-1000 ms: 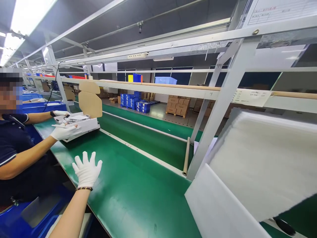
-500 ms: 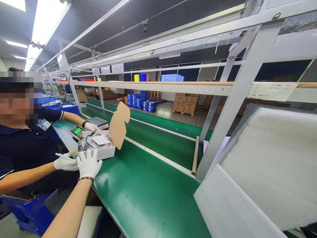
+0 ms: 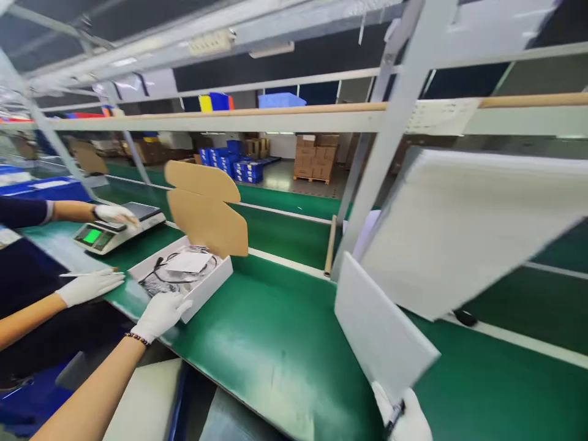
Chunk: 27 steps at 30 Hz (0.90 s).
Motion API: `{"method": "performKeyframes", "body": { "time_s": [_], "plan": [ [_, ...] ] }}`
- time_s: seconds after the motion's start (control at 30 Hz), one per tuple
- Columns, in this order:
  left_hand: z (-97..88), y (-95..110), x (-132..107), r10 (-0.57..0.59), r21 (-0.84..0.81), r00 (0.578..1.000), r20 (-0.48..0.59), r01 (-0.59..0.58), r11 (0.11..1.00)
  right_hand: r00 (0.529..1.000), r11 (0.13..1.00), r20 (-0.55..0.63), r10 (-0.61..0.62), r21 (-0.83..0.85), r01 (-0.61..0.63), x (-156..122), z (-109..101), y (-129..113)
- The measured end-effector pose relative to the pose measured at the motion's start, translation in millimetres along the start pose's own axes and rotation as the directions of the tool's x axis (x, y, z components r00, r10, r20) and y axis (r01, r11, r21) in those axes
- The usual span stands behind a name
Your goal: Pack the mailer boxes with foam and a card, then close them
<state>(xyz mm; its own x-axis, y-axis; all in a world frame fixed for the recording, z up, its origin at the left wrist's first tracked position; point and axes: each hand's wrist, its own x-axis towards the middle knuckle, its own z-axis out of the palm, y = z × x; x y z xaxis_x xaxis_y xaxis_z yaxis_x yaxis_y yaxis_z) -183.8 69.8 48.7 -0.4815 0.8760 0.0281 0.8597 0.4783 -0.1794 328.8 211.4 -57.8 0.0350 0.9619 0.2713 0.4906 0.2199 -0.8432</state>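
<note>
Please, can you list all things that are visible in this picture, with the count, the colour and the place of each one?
open box: one, white with brown cardboard lid flaps up, on the belt near left, black cable and white sheet inside
foam sheet: one, white, held tilted at lower right
foam stack: one, white, leaning on the rack at right
scale: one, grey with green display, on the belt at left
conveyor belt: one, green, across the middle
rack frame: one, grey-white, above the belt
co-worker's hands: two, white gloves, at left; the far one on the scale
blue crates: several, far background
left hand: white glove, on the box's near corner
right hand: white glove, gripping the foam sheet's lower edge
</note>
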Motion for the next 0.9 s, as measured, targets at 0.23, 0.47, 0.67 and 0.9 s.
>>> {"method": "performKeyframes", "body": {
  "time_s": [0.23, 0.47, 0.67, 0.9],
  "plan": [
    [-18.8, 156.7, -33.6, 0.001, -0.104, 0.999, 0.033, 0.002, 0.995, 0.839, 0.832, -0.015, -0.543, 0.120, 0.541, 2.0, -40.3, -76.1],
    [-40.8, 233.1, -102.7, 0.529, -0.628, 0.840, -0.120, -0.477, 0.615, 0.526, 0.511, 0.257, -0.810, -0.131, 0.850, 25.5, -61.7, -152.1],
    [-43.5, 150.0, -51.1, -0.260, -0.974, 0.964, -0.049, 0.011, 0.224, 0.519, 0.383, 0.551, -0.654, -0.350, 0.855, 31.9, -50.6, -143.4],
    [-35.0, 183.8, 14.5, 0.214, -0.956, 0.974, 0.072, 0.006, 0.294, 0.516, 0.429, 0.801, -0.303, -0.369, 0.824, 45.0, -19.7, -151.6]
  ]
}}
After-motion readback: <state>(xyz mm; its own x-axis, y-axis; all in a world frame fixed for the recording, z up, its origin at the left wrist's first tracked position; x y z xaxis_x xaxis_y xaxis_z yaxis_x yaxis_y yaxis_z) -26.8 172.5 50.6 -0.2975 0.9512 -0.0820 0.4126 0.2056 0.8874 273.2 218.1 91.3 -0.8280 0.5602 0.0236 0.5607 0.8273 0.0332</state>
